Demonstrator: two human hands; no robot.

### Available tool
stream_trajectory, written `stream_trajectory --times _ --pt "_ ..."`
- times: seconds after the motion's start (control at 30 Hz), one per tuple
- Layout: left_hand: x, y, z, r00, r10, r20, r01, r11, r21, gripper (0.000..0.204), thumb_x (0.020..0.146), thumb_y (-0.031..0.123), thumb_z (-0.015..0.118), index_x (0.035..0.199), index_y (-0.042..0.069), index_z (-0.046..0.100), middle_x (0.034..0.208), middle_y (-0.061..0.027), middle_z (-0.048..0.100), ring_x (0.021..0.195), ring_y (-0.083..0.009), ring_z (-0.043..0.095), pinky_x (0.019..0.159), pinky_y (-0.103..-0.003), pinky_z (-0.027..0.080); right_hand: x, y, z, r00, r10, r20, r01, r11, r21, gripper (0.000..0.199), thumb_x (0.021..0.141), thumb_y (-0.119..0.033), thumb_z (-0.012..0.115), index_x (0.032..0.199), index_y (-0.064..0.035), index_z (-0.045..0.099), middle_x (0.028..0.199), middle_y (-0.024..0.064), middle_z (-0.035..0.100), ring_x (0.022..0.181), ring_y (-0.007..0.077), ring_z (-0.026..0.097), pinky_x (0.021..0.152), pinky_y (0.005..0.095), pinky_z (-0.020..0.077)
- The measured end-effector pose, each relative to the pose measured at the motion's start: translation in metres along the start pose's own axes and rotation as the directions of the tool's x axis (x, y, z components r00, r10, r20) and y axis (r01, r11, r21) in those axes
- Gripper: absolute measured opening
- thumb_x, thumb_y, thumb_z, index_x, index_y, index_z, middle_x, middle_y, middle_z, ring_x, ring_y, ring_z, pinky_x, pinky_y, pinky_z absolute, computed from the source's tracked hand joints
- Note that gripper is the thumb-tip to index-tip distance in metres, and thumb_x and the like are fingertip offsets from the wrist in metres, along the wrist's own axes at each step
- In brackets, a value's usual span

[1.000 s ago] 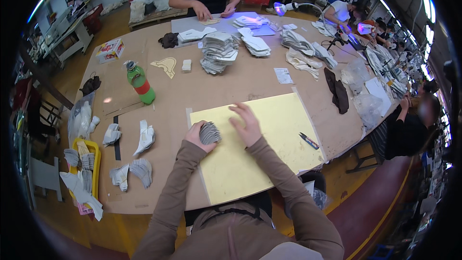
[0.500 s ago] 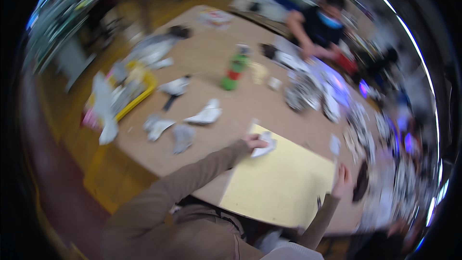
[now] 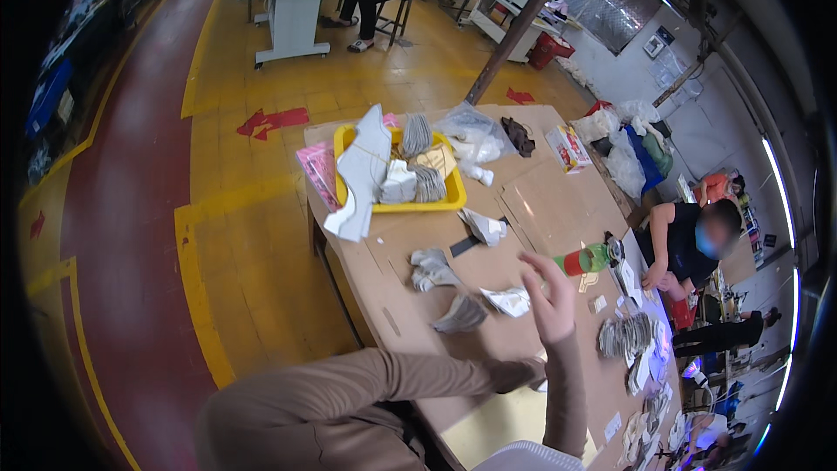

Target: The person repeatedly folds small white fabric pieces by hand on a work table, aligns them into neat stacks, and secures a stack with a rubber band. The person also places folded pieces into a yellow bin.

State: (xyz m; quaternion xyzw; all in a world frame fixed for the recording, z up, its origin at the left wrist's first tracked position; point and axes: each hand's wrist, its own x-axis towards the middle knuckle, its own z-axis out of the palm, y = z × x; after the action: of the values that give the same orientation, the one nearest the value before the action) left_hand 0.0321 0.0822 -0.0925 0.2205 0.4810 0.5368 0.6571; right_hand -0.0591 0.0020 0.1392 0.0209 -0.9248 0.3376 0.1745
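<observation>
While right hand hovers open, white piece lies pointing left.

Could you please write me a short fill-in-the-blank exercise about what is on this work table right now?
1. The tray at the far end of the table is coloured ____.
2. The right hand is raised above the table with its fingers ____.
3. The green bottle with the red band lies on its ____.

Missing words: yellow; open; side
</observation>
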Motion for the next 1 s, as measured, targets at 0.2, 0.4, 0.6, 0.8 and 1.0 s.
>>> stream_trajectory --times 0.2,0.4,0.6,0.8,1.0 --pt "-0.025 0.003 -0.004 0.993 0.102 0.056 -0.105 0.993 0.049 0.063 0.065 0.041 0.079 0.114 0.004 0.059 0.101 -0.0133 0.065 0.084 -0.0219 0.064 0.067 -0.033 0.051 0.153 0.027 0.124 0.986 -0.12 0.118 0.136 0.982 -0.133 0.016 0.085 -0.011 0.062 0.098 -0.0066 0.071 0.086 0.0148 0.064 0.084 0.0335 0.06 0.076 0.0406 0.0473" --pt "-0.039 0.007 -0.015 0.984 0.153 0.09 -0.16 0.984 0.082 0.063 0.065 0.039 0.079 0.113 0.004 0.059 0.101 -0.0136 0.064 0.085 -0.0226 0.064 0.069 -0.034 0.051 0.242 0.056 0.21 0.919 0.291 0.267 -0.162 0.894 -0.418 0.028 0.075 -0.034 0.073 0.093 -0.0136 0.075 0.097 0.0144 0.07 0.094 0.0296 0.065 0.079 0.0393 0.0487" --pt "-0.049 0.008 -0.022 0.978 0.175 0.116 -0.187 0.978 0.094 0.063 0.064 0.037 0.079 0.113 0.004 0.058 0.1 -0.0139 0.064 0.086 -0.0232 0.064 0.07 -0.034 0.051 0.246 0.056 0.243 0.912 0.398 0.101 -0.227 0.693 -0.685 0.029 0.073 -0.037 0.073 0.087 -0.0121 0.075 0.092 0.0128 0.071 0.095 0.0271 0.066 0.09 0.0422 0.043" --pt "-0.049 0.003 -0.022 0.973 0.189 0.131 -0.204 0.973 0.11 0.063 0.063 0.035 0.079 0.113 0.004 0.057 0.1 -0.0143 0.064 0.087 -0.0238 0.063 0.072 -0.034 0.051 0.25 0.049 0.244 0.933 0.341 0.112 -0.177 0.708 -0.684 0.019 0.072 -0.031 0.072 0.086 -0.0193 0.077 0.088 0.0106 0.072 0.092 0.0273 0.066 0.095 0.0414 0.0408" --pt "-0.048 -0.003 -0.02 0.97 0.206 0.132 -0.223 0.966 0.132 0.063 0.062 0.034 0.08 0.112 0.003 0.056 0.1 -0.0146 0.063 0.088 -0.0245 0.063 0.074 -0.035 0.051 0.241 0.049 0.212 0.958 0.281 0.061 -0.266 0.947 -0.18 0.023 0.074 -0.028 0.067 0.086 -0.01 0.076 0.084 0.0148 0.07 0.078 0.0289 0.068 0.076 0.0377 0.0493"
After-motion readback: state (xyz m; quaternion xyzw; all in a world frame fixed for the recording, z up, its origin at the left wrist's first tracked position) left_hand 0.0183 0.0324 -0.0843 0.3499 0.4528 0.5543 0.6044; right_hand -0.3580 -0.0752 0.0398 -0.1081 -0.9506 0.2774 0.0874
